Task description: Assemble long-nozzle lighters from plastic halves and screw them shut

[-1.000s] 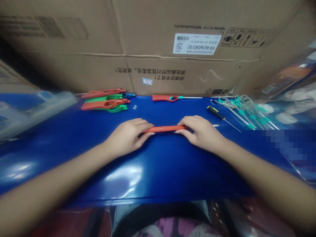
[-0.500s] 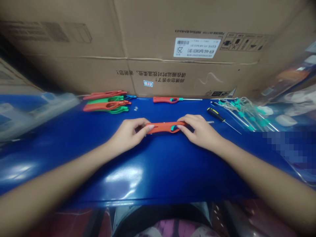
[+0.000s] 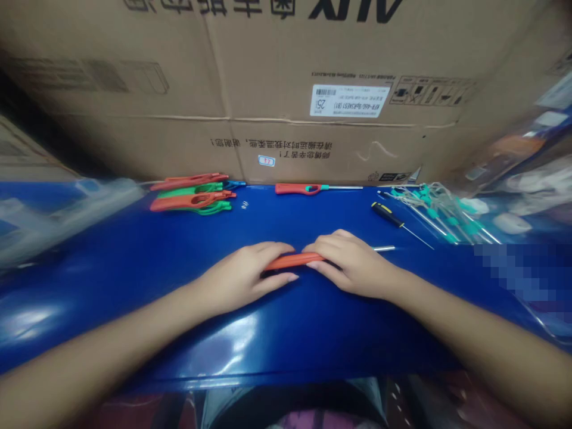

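Observation:
An orange long-nosed gas lighter (image 3: 292, 260) lies level between my two hands over the blue table, its narrow edge turned up. My left hand (image 3: 243, 274) is closed around its left end, fingers on the far side and thumb on the near side. My right hand (image 3: 353, 265) grips the right part and hides its trigger. Beyond the right hand sticks out the silver tube (image 3: 384, 248). Behind my hands, another orange lighter (image 3: 297, 188) with a teal trigger and a metal tube lies near the carton.
Orange and green lighter shells (image 3: 192, 199) are stacked at the back left, beside tiny pale pieces (image 3: 245, 205). On the right lie a black-and-yellow screwdriver (image 3: 388, 214) and a pile of metal tubes with teal parts (image 3: 440, 214). A large carton (image 3: 268, 134) closes off the back.
The lighter has been rolled so its narrow edge shows instead of its broad side. Both hands sit lower in view, and the left hand reaches further along it. The view has tilted slightly upward.

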Demonstrator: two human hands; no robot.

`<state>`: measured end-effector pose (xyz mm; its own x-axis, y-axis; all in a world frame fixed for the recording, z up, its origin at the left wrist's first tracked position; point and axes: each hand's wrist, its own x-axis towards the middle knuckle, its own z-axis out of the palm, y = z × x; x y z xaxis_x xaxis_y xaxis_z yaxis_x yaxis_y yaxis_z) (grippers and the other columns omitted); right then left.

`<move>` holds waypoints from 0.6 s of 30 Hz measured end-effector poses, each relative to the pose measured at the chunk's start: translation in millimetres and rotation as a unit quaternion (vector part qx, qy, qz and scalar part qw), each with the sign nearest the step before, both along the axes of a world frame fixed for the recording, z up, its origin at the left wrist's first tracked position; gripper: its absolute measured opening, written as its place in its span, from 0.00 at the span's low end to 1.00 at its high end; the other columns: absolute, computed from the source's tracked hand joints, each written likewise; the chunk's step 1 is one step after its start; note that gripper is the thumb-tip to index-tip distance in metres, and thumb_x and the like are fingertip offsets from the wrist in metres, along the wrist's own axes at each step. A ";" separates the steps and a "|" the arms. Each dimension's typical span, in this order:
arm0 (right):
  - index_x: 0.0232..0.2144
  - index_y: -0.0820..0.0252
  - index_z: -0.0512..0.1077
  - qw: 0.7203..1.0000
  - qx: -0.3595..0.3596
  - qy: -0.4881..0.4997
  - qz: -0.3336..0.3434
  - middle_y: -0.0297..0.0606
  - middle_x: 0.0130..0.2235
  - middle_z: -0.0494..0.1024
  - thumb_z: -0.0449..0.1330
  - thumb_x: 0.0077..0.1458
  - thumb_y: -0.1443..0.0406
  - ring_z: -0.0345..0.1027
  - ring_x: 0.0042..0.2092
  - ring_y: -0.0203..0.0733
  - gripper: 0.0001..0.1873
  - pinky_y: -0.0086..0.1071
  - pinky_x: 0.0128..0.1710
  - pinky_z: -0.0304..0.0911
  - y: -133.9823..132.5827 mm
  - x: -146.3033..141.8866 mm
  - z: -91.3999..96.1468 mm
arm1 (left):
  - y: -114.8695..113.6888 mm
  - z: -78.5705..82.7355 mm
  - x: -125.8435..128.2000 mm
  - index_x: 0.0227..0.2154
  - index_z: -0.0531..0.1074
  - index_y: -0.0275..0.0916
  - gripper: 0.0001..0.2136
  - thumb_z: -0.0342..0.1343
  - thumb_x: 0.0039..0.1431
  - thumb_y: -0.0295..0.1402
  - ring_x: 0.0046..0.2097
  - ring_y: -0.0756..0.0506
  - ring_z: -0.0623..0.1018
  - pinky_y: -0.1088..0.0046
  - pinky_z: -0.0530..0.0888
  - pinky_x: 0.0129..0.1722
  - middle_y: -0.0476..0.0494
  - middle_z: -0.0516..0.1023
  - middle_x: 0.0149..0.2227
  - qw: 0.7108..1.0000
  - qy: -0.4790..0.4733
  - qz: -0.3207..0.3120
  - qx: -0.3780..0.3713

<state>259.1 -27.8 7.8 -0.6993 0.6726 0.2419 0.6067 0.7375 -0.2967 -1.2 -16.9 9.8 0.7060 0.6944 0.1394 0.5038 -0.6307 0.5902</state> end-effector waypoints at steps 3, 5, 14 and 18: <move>0.47 0.61 0.74 0.999 -0.008 0.001 0.045 0.40 0.43 0.80 0.50 0.72 0.60 0.71 0.42 0.42 0.15 0.37 0.45 0.57 -2.9 -1.1 0.4 | -1.8 -0.2 -1.7 0.53 0.73 0.42 0.15 0.51 0.72 0.43 0.44 0.45 0.79 0.72 0.72 0.43 0.45 0.80 0.45 0.996 0.042 -0.055 0.052; 0.44 0.62 0.75 0.998 -0.007 -0.001 0.062 0.39 0.41 0.80 0.50 0.71 0.61 0.70 0.39 0.41 0.15 0.36 0.43 0.57 -4.1 -0.4 0.2 | -1.2 -1.2 -2.3 0.50 0.74 0.41 0.14 0.49 0.73 0.42 0.38 0.47 0.78 0.73 0.71 0.37 0.46 0.78 0.38 0.992 0.058 -0.084 0.074; 0.38 0.64 0.75 0.995 0.057 -0.059 0.065 0.39 0.33 0.79 0.44 0.73 0.61 0.66 0.31 0.40 0.23 0.36 0.37 0.56 -11.5 -0.6 4.0 | -3.8 -1.6 0.4 0.44 0.74 0.37 0.15 0.46 0.74 0.41 0.33 0.49 0.75 0.74 0.67 0.33 0.47 0.75 0.33 0.987 0.060 -0.115 0.100; 0.42 0.63 0.76 0.995 0.064 -0.057 0.046 0.40 0.38 0.81 0.47 0.72 0.60 0.71 0.35 0.41 0.19 0.36 0.39 0.58 -9.7 -1.4 6.7 | 4.3 -0.9 -4.4 0.46 0.75 0.37 0.15 0.47 0.74 0.40 0.34 0.48 0.75 0.73 0.68 0.35 0.46 0.76 0.34 0.985 0.050 -0.118 0.114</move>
